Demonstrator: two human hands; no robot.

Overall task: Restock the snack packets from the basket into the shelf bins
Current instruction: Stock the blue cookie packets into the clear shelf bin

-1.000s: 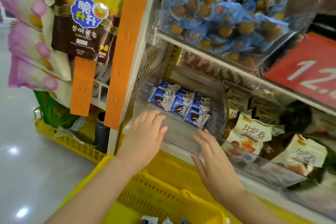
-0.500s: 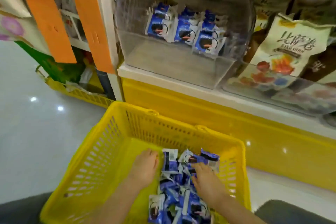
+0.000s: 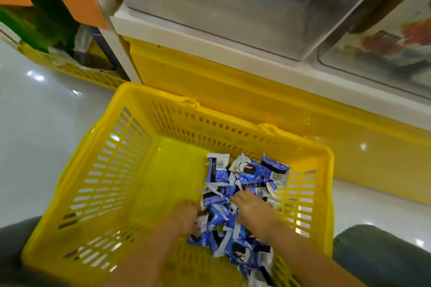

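Head view looks down past the shelf (image 3: 210, 37) to a tiled floor (image 3: 46, 135). On the shelf's edge stands a clear bin (image 3: 233, 7), with a few blue packs dimly seen through its wall at the top of the frame and much bare bottom in front of them. Just below, touching or nearly touching the shelf's yellow base, sits the basket (image 3: 116, 170). Its left half is bare; the packets (image 3: 233, 184) lie heaped in its right half, blue and white, crossed over one another every which way.

Both hands are down in that heap. The left hand (image 3: 184, 214) is at the pile's left edge, fingers curled down and closed on packets there. The right hand (image 3: 254, 211) lies over the middle of the pile with fingers reaching forward; whether it has closed on anything I cannot tell, since the fingertips are lost among the wrappers.

The step looks like gathering a handful for the lift to the bin. To do it well, I would scoop from the two sides toward each other so the slippery wrappers bunch between the palms, take only as many as stay pinned, and square them face-up before rising. Lifting straight up clears the basket's far rim. Loose packets at the heap's edge are the likeliest to drop.
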